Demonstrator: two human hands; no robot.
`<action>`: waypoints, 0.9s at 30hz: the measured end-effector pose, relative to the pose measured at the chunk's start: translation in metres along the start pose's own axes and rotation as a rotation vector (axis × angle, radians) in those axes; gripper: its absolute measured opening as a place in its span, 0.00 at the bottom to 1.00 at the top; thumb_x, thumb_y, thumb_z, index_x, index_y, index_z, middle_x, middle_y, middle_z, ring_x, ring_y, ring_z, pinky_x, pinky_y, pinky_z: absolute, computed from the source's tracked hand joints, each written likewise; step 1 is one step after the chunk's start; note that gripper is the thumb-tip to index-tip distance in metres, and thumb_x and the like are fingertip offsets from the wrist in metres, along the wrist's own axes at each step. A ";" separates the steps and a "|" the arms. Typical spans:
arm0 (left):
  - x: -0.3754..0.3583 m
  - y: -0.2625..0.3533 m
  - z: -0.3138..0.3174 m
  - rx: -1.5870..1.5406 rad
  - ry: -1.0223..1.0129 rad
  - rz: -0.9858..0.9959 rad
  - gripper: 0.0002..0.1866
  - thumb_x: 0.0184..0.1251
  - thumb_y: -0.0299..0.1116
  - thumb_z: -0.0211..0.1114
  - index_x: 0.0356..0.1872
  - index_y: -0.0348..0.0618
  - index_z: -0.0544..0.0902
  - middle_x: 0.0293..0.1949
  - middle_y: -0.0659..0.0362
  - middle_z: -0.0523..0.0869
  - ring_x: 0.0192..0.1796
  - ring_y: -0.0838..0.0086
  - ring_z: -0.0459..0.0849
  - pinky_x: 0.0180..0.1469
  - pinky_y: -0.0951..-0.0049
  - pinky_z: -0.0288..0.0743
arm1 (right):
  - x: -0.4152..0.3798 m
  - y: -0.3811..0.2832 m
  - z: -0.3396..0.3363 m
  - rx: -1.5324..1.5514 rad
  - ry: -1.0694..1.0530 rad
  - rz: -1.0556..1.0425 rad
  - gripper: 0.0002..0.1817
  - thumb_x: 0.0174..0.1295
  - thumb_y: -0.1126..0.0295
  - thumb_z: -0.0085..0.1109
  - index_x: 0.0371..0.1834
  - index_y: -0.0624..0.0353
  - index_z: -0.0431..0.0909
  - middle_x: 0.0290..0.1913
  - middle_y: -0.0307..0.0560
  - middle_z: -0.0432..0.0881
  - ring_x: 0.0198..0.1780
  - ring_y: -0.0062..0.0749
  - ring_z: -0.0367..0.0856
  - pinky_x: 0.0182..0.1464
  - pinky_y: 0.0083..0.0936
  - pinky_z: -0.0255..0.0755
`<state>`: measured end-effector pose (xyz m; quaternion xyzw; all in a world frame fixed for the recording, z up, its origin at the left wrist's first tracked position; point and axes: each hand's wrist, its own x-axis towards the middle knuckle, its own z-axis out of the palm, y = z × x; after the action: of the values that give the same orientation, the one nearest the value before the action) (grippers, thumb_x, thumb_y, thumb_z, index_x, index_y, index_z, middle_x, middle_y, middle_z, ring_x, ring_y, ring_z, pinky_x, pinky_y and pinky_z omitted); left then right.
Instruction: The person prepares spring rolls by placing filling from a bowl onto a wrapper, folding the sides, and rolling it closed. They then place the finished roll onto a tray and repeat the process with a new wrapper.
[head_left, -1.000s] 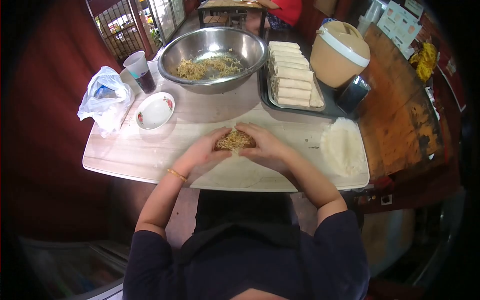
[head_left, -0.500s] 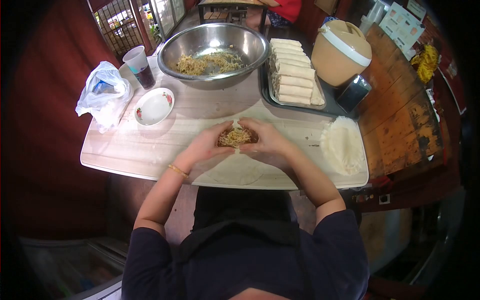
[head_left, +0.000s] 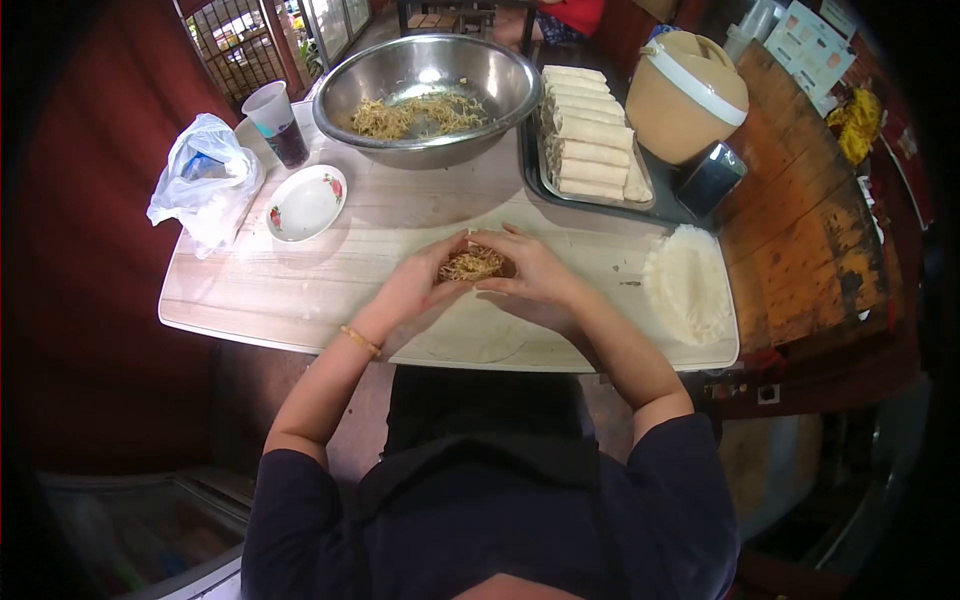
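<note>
A small mound of bean sprouts (head_left: pixel 472 264) lies on a thin round wrapper (head_left: pixel 470 335) near the table's front. My left hand (head_left: pixel 415 285) curves around the mound's left side, and my right hand (head_left: pixel 532 270) cups it from the right. Together the fingers and thumbs form a ring pressed against the sprouts, fingertips meeting at the far side and thumbs close together at the near side. Much of the wrapper's far part is hidden under my hands. More sprouts sit in a large steel bowl (head_left: pixel 430 155) beyond them.
Stacked spring rolls (head_left: pixel 590 130) fill a metal tray (head_left: pixel 600 202) at the back right, beside a beige cooler (head_left: pixel 685 100) and a dark box (head_left: pixel 710 180). Wrappers (head_left: pixel 688 285) lie at right. A small bowl (head_left: pixel 307 205), a cup (head_left: pixel 275 125) and a plastic bag (head_left: pixel 205 185) stand left.
My fingertips and thumbs have drawn closer together around the bean sprouts, with the right fingers now reaching over the far side. The whole view has shifted slightly.
</note>
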<state>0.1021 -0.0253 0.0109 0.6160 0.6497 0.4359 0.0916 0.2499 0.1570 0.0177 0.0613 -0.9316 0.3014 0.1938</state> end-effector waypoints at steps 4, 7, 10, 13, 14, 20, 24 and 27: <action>0.003 0.006 -0.003 -0.078 -0.111 -0.137 0.38 0.58 0.32 0.73 0.69 0.38 0.66 0.54 0.44 0.83 0.56 0.49 0.82 0.56 0.61 0.78 | -0.003 0.014 0.012 -0.050 -0.054 0.045 0.27 0.56 0.59 0.71 0.59 0.55 0.77 0.62 0.49 0.78 0.62 0.52 0.76 0.72 0.47 0.61; 0.004 0.006 -0.003 -0.106 -0.147 -0.199 0.41 0.58 0.32 0.73 0.72 0.40 0.62 0.57 0.44 0.82 0.58 0.49 0.81 0.58 0.61 0.77 | -0.004 0.007 0.009 -0.015 -0.051 0.094 0.26 0.56 0.61 0.70 0.57 0.56 0.78 0.59 0.51 0.80 0.59 0.55 0.78 0.70 0.44 0.64; 0.003 0.000 -0.007 -0.110 -0.142 -0.100 0.44 0.57 0.33 0.74 0.74 0.43 0.60 0.57 0.47 0.83 0.57 0.54 0.83 0.57 0.62 0.78 | 0.000 0.005 0.005 -0.022 0.056 -0.091 0.25 0.56 0.63 0.71 0.56 0.57 0.78 0.52 0.54 0.82 0.55 0.53 0.80 0.62 0.40 0.72; 0.002 0.001 -0.016 -0.152 -0.123 -0.101 0.46 0.56 0.33 0.75 0.75 0.46 0.59 0.58 0.50 0.83 0.58 0.61 0.83 0.59 0.66 0.77 | 0.000 -0.004 -0.006 0.093 0.138 0.009 0.23 0.55 0.65 0.71 0.54 0.59 0.79 0.46 0.54 0.83 0.50 0.47 0.82 0.50 0.35 0.78; 0.001 0.002 -0.023 -0.103 -0.061 -0.066 0.44 0.56 0.33 0.75 0.74 0.45 0.62 0.57 0.52 0.84 0.54 0.64 0.85 0.55 0.67 0.78 | -0.001 -0.002 -0.008 0.094 0.138 0.010 0.23 0.55 0.65 0.71 0.54 0.59 0.79 0.46 0.54 0.83 0.50 0.47 0.82 0.50 0.35 0.78; -0.021 -0.044 -0.055 0.036 0.235 -0.339 0.25 0.56 0.32 0.74 0.56 0.40 0.79 0.42 0.55 0.88 0.35 0.69 0.84 0.38 0.67 0.77 | -0.004 0.026 -0.014 -0.078 0.344 0.366 0.15 0.55 0.65 0.69 0.41 0.62 0.81 0.40 0.52 0.81 0.41 0.48 0.83 0.43 0.39 0.76; -0.029 -0.067 -0.062 0.316 0.332 -0.442 0.16 0.55 0.35 0.74 0.41 0.37 0.83 0.32 0.53 0.85 0.32 0.64 0.83 0.37 0.65 0.76 | -0.005 0.039 -0.006 -0.365 0.325 0.364 0.13 0.53 0.66 0.69 0.36 0.63 0.79 0.38 0.53 0.79 0.40 0.51 0.82 0.43 0.42 0.75; -0.021 -0.065 -0.054 0.409 0.338 -0.415 0.14 0.53 0.36 0.73 0.35 0.36 0.83 0.30 0.50 0.85 0.32 0.58 0.83 0.37 0.63 0.76 | 0.002 0.039 -0.006 -0.331 0.286 0.442 0.11 0.53 0.67 0.68 0.32 0.63 0.79 0.38 0.54 0.79 0.41 0.52 0.81 0.45 0.43 0.75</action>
<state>0.0249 -0.0597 -0.0095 0.3950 0.8414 0.3646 -0.0561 0.2408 0.1919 0.0021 -0.2181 -0.9221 0.1861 0.2599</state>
